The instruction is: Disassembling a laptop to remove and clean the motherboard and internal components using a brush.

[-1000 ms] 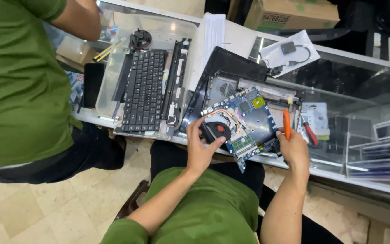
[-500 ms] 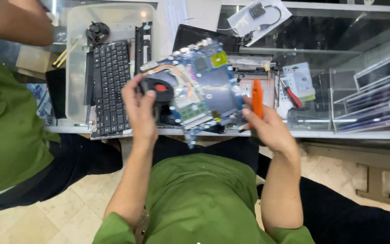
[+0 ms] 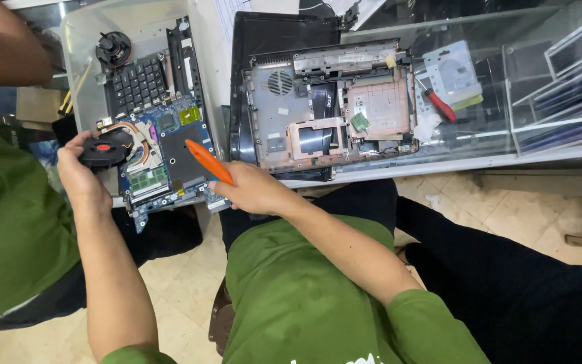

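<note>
While the left hand [image 3: 82, 176] grips the blue motherboard [image 3: 163, 155] by its black fan (fingers curled shut), the right hand [image 3: 254, 192], closed on an orange screwdriver [image 3: 208, 162], should support its overhanging edge.

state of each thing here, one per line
left hand: grips the cooling fan
cooling fan: on the motherboard's edge
motherboard: out of the case, held up
right hand: holds the orange screwdriver
orange screwdriver: over the board
laptop case: opened, boardless
</note>
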